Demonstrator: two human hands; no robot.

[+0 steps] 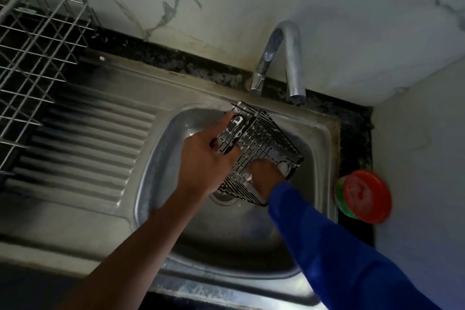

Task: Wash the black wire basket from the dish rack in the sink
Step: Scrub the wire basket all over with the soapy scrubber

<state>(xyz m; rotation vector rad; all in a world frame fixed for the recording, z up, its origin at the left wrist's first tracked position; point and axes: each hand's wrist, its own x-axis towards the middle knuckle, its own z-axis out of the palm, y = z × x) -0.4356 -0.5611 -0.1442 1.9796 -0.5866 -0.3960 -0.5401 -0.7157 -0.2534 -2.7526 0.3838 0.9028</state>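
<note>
The black wire basket (261, 138) is tilted over the steel sink (161, 158), below the tap, with white suds on its wires. My left hand (206, 156) grips its left end, fingers curled round the wires. My right hand (266, 178), in a blue sleeve, is pushed inside the basket's open side, seen through the mesh. Something pale and foamy sits by its fingers; I cannot make out what it is or whether the hand holds it.
A chrome tap (281, 58) arches over the sink's back edge. A silver wire dish rack (37, 40) stands at the left above the ribbed drainboard (88, 143). A round tub with a red lid (364, 196) sits on the black counter at the right, by the wall.
</note>
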